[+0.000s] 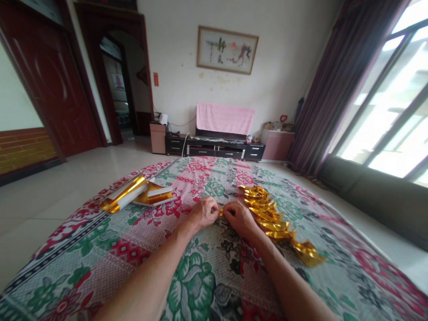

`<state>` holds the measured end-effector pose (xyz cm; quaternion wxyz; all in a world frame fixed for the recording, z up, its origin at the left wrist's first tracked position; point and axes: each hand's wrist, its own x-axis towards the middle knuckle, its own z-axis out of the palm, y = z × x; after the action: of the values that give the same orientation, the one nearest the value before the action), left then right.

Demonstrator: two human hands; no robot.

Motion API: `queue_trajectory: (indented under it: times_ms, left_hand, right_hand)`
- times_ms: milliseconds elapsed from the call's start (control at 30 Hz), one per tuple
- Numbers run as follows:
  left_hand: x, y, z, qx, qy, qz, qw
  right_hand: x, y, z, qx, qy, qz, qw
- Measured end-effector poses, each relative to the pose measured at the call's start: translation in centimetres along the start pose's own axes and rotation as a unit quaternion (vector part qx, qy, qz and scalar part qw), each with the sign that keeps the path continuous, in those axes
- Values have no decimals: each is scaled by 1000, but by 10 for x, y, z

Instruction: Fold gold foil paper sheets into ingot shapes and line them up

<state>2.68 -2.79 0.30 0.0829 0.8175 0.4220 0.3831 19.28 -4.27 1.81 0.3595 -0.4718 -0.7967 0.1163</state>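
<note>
My left hand (205, 212) and my right hand (240, 217) meet over the middle of the patterned cloth, both with fingers pinched. Between their fingertips shows a small piece of gold foil (221, 212), mostly hidden by the fingers. Just right of my right hand lies a row of folded gold foil pieces (267, 211), shiny and pointed, running toward the front right. Off to the left of my left hand rest a roll of gold foil sheet (129, 194) with a white back and some flatter gold foil sheets (157, 195), partly curled.
The flowered cloth (192, 285) covers the broad surface before me. Beyond it stand a low black TV cabinet (214, 149) and a screen draped with a pink towel (224, 117). A purple curtain (321, 84) hangs by the window at right.
</note>
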Motion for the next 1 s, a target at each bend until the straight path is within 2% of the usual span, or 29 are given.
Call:
queue_trajectory:
  times_ms: [500, 700, 1000]
  left_hand:
    - [-1, 6, -6, 22, -22, -16, 999]
    - [-1, 0, -2, -4, -18, 6, 1000]
    - [-1, -2, 1, -20, -11, -2, 1000]
  right_hand:
    - [-1, 2, 5, -21, 13, -17, 1000]
    - [-1, 1, 5, -23, 14, -12, 1000]
    - [-1, -2, 6, -39, 25, 1, 999]
